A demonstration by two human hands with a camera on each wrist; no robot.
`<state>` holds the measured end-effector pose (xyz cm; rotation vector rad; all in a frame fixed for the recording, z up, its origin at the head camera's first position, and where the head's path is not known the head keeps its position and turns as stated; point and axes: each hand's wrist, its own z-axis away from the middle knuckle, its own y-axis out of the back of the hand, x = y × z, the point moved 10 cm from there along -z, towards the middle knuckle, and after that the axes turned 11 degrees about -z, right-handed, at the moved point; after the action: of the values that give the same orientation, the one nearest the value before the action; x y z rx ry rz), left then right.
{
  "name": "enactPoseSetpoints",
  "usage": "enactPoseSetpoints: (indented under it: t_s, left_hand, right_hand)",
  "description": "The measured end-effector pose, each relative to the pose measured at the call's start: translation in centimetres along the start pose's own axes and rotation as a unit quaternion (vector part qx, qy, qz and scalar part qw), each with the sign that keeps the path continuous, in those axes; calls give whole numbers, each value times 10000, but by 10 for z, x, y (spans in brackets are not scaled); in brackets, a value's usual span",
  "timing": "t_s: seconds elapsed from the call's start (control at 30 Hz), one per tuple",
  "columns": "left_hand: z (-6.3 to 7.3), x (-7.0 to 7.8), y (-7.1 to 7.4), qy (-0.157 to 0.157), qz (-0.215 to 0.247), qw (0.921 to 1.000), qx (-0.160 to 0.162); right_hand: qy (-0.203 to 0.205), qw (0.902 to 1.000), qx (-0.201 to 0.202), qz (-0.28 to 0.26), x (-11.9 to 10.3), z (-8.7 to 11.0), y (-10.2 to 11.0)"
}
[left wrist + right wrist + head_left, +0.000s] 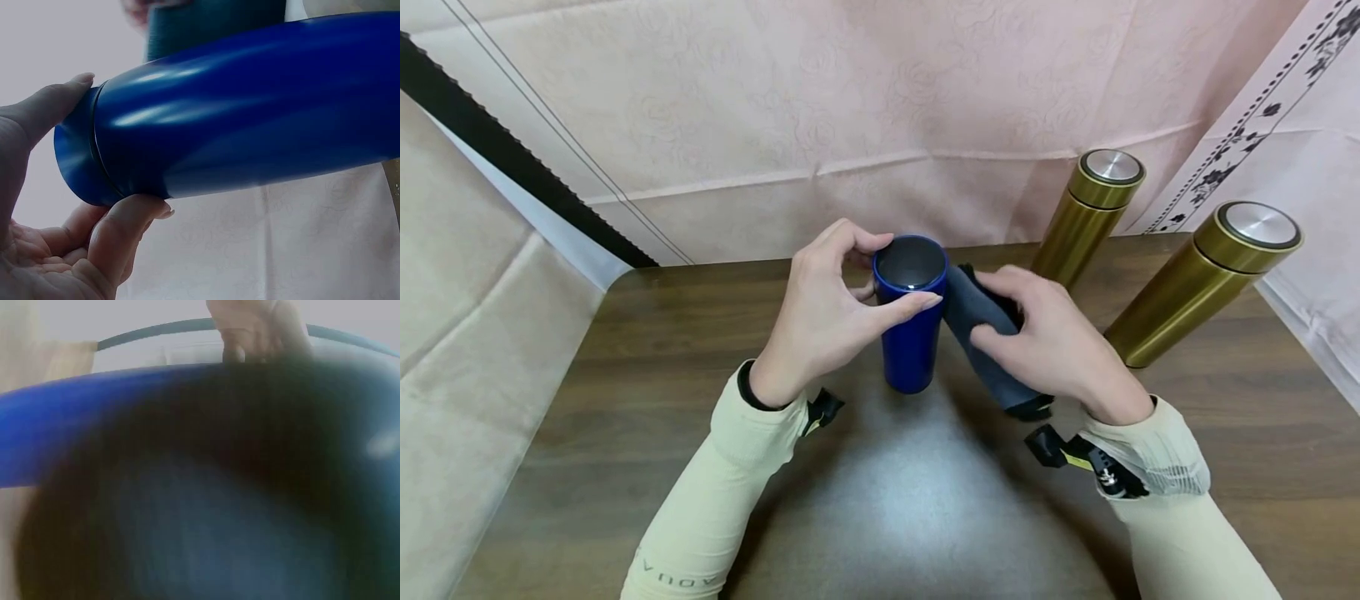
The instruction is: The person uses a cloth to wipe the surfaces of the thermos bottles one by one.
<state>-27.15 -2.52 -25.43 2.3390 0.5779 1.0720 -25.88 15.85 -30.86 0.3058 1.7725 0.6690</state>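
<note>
A blue tumbler [910, 350] with a dark top stands upright at the middle of the wooden table. My left hand [820, 312] grips it near the upper rim, thumb on the near side and fingers on the far side; the left wrist view shows this grip on the cap end of the tumbler [250, 106]. On the tumbler's right, my right hand [1048, 337] holds a folded blue-grey cloth [981, 333] with black edges, close against the wall. In the right wrist view the cloth [219, 531] is a large blur that hides most of the fingers.
Two gold flasks with silver-topped lids are on the right: a farther flask [1086, 221] behind my right hand, and a nearer flask [1202, 283] to its right. A pale patterned cloth curtain [850, 100] hangs along the back edge of the wooden table [647, 375].
</note>
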Motion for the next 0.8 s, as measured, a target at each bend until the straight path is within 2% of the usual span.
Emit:
enactPoseSetpoints:
  t_s: [0.13,0.23,0.3,0.47,0.6,0.8]
  left_hand:
    - [-1,-1,0,-7,157,9999,-11]
    - [-1,-1,0,-12,187,9998,-1]
    - [-1,-1,0,-25,189,9998,4]
    - [-1,1,0,-84,74,9999,24]
    - [-1,1,0,-100,8,9999,5]
    - [0,0,-1,-42,56,9999,-78]
  right_hand:
    - [521,9953,558,-596,-2,-5,5]
    - [562,9904,732,-1027,6,-10,-1]
    - [472,9882,641,-1312,12,-13,-7]
    - [343,9814,119,-1883,23,-23,-27]
    - [535,9839,-236,-1688,27,-29,-40]
    - [604,9934,-653,-728,41,-33,-62]
